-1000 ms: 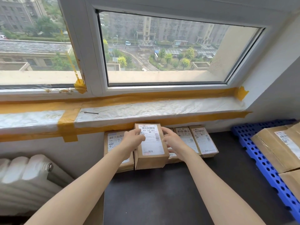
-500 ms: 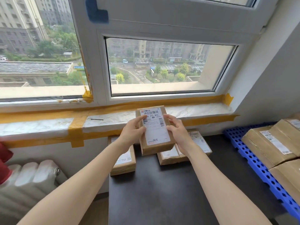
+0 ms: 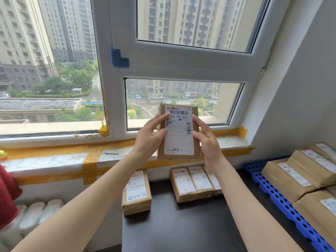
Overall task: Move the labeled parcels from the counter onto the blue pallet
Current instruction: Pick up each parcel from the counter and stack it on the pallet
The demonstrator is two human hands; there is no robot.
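I hold a brown parcel [image 3: 179,131] with a white shipping label upright in front of the window, well above the counter. My left hand [image 3: 150,136] grips its left edge and my right hand [image 3: 207,142] grips its right edge, fingers over the label. On the black counter [image 3: 181,226] below lie a single labeled parcel [image 3: 136,192] on the left and a row of three labeled parcels [image 3: 195,182] against the wall. The blue pallet [image 3: 283,200] sits at the right and carries several brown parcels [image 3: 298,173].
A window sill [image 3: 54,159] wrapped in plastic and yellow tape runs behind the counter. A white radiator [image 3: 31,217] stands at lower left, with red cloth [image 3: 7,193] at the left edge. A grey wall [image 3: 300,99] rises behind the pallet.
Both hands lifted the parcel from the counter stack up to window height and tilted it upright. The view has tilted upward.
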